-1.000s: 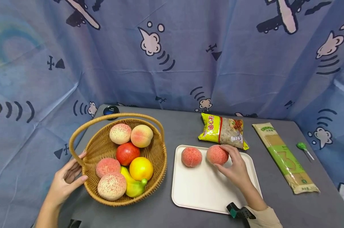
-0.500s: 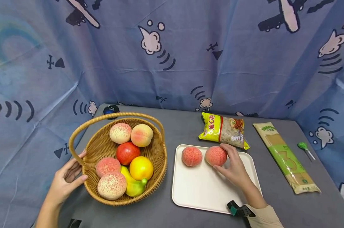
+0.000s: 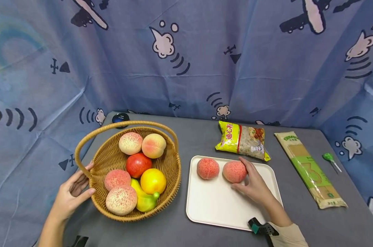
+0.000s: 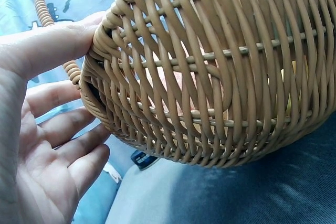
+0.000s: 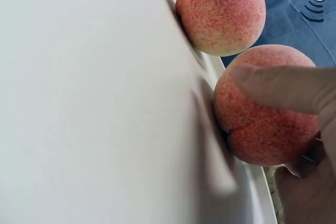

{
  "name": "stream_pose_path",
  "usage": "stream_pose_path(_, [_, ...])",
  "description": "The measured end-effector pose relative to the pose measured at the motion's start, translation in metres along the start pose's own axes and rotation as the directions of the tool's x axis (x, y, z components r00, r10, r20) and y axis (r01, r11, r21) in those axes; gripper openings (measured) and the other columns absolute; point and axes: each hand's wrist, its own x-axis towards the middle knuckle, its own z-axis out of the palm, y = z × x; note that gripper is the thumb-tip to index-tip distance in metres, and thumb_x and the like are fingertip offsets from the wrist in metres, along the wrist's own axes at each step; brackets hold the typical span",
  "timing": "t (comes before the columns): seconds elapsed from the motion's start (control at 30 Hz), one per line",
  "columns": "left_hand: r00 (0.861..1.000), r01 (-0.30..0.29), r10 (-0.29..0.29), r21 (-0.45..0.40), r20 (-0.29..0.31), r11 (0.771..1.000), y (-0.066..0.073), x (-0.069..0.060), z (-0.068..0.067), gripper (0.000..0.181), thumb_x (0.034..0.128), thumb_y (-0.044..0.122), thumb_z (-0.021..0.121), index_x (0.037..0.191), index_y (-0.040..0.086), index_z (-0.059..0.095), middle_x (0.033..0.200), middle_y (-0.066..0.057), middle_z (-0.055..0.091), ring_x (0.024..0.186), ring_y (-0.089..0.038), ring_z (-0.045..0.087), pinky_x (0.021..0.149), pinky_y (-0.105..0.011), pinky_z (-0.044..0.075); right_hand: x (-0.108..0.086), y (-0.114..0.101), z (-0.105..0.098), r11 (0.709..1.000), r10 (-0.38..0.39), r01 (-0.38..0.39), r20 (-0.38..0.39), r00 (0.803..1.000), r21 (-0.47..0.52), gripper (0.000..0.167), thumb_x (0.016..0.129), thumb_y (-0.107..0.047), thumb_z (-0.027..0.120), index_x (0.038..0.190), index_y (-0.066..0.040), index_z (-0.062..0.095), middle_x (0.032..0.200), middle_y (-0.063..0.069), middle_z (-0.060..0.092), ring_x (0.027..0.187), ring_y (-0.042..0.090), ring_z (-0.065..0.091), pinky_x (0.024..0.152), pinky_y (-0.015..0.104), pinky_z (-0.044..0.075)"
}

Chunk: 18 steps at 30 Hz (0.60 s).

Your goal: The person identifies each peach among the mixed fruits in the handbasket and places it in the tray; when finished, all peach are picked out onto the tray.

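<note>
Head view shows two peaches on the white tray [image 3: 217, 206], near its far edge: a left peach [image 3: 207, 168] with no hand on it and a right peach [image 3: 234, 171] within the right hand [image 3: 257, 185]. That hand's thumb and fingers curve around the right peach, though how firmly they press I cannot tell. The left hand [image 3: 69, 197] rests against the side of the basket [image 3: 106, 156], fingers spread and only lightly bent.

Placing the two peaches looks nearly done; letting go of the second seems to be what is left there. Four more peaches [image 3: 121, 200], a red fruit [image 3: 138, 165], an orange [image 3: 153, 181] and a yellow-green fruit [image 3: 146, 202] lie in the basket.

Open room is greatest on the tray's near half. A narrow gap separates the two peaches. Just beyond the far rim lies a pasta bag [image 3: 243, 140], so movement that way is tight. A bare strip of table [image 3: 184, 147] parts basket and tray; the basket's handle [image 3: 134, 122] arches up on its far side.
</note>
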Motion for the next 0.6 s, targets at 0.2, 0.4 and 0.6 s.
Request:
stream_pose_path(0.2, [1.000, 0.009, -0.009, 0.007, -0.002, 1.000, -0.001, -0.001, 0.000, 0.066, 0.0805, -0.025, 0.052, 0.141, -0.016, 0.028, 0.149, -0.006, 0.040, 0.132, -0.007, 0.043, 0.104, -0.013, 0.040, 0.001, -0.005, -0.009, 0.999, -0.047, 0.046, -0.064, 0.997, -0.004, 0.101, 0.066, -0.012, 0.087, 0.147, -0.001, 0.028, 0.146, 0.025, 0.033, 0.130, 0.044, 0.036, 0.110, 0.047, 0.036])
stream_pose_path(0.4, [1.000, 0.014, -0.014, 0.009, -0.008, 1.000, -0.001, -0.002, 0.000, 0.066, 0.0801, -0.026, 0.053, 0.140, -0.018, 0.027, 0.149, -0.006, 0.041, 0.133, -0.006, 0.043, 0.104, -0.013, 0.040, 0.004, -0.035, -0.015, 0.988, -0.152, 0.156, -0.140, 0.978, 0.015, 0.098, 0.066, -0.005, 0.085, 0.148, -0.008, 0.031, 0.147, 0.020, 0.036, 0.137, 0.013, 0.032, 0.106, 0.003, 0.022])
stream_pose_path(0.6, [1.000, 0.021, -0.020, 0.023, -0.010, 1.000, 0.000, -0.001, -0.001, 0.066, 0.0800, -0.025, 0.054, 0.141, -0.016, 0.029, 0.148, -0.005, 0.042, 0.133, -0.006, 0.043, 0.104, -0.013, 0.039, 0.009, -0.080, -0.011, 0.950, -0.287, 0.297, -0.106, 0.952, 0.098, 0.099, 0.065, -0.004, 0.086, 0.148, -0.011, 0.032, 0.147, 0.013, 0.038, 0.136, 0.002, 0.031, 0.107, 0.004, 0.024])
